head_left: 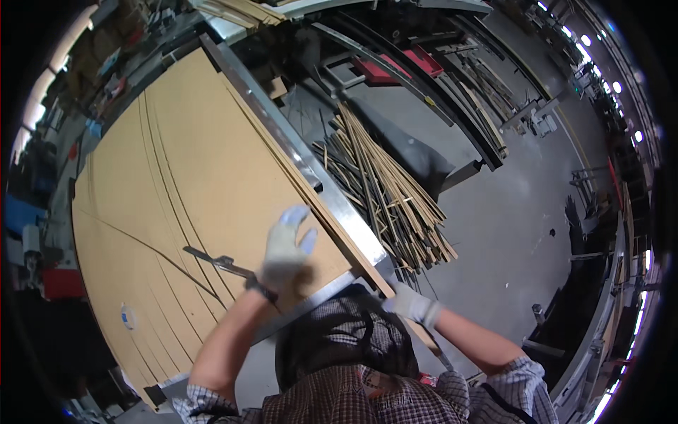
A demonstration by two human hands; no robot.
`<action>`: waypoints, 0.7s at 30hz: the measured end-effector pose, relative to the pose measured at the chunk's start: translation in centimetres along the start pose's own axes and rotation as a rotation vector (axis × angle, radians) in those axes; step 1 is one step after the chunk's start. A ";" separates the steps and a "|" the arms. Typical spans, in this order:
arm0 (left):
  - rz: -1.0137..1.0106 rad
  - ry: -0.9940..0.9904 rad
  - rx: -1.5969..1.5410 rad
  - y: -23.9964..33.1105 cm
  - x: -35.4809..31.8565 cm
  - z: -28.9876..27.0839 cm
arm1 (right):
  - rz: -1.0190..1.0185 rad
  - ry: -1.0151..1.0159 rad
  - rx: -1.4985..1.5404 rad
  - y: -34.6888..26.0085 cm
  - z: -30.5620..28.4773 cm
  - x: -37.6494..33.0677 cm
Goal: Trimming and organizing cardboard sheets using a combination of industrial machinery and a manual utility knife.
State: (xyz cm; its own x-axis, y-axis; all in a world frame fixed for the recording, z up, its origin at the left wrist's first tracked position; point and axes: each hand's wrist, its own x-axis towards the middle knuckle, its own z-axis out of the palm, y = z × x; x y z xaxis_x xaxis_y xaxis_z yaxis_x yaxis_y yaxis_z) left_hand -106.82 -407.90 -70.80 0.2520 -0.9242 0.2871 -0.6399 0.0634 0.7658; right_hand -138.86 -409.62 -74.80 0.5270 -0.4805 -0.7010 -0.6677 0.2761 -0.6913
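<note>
My left hand, in a pale work glove, hovers over the large tan board with its fingers apart and nothing visible in them. Close to its wrist, a dark slim tool lies across the board; its right end is hidden. At the table's near right corner, my right hand, also gloved, is closed around a long narrow tan strip. This strip runs along the board's right edge beside a metal rail and juts out past the corner toward my body.
Dark lines or narrow gaps run along the board's left part, and a small blue-and-white roll sits there. Several tan and dark strips lie piled right of the table. Beyond them are black metal beams and a red tray.
</note>
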 end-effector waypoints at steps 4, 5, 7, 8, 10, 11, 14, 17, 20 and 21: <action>-0.052 -0.344 0.026 5.9 -8.8 0.9 | 0.210 -0.188 -0.034 -6.2 -2.8 -9.9; -0.360 -0.462 -0.437 9.0 -8.9 1.3 | 0.131 -0.120 0.005 -3.9 -3.0 -11.8; -0.624 -0.707 -1.038 10.1 -11.3 3.2 | 0.060 -0.050 0.034 -1.0 -1.2 -16.4; -0.688 -0.637 -1.329 10.7 -11.7 3.6 | 0.043 0.043 -0.097 -1.3 -0.2 -19.0; -0.657 -0.582 -1.764 10.4 -11.6 5.4 | -0.067 0.253 -0.368 1.3 2.9 -22.7; -0.739 -0.475 -1.710 8.4 -12.9 7.3 | -0.155 0.366 -0.507 3.2 5.2 -24.4; -0.676 -0.666 -1.805 12.5 -13.2 2.6 | -0.028 0.642 -0.664 5.1 12.2 -27.5; -0.442 -0.696 -1.742 13.6 -17.3 -2.0 | -0.014 0.914 -0.813 5.4 19.6 -27.6; -0.411 -0.706 -1.784 11.2 -21.1 -9.0 | -0.157 1.080 -0.758 3.9 28.1 -26.5; -0.400 -0.668 -1.791 10.1 -22.1 -11.6 | -0.175 1.070 -0.764 2.8 30.9 -26.1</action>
State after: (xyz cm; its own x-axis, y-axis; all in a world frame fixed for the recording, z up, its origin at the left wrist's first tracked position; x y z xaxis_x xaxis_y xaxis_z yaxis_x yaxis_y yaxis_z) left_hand -110.40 -382.49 -62.71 -0.3748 -0.9239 0.0772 0.8399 -0.3031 0.4501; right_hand -138.26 -370.60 -63.90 0.1994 -0.9733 0.1135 -0.9454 -0.2216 -0.2392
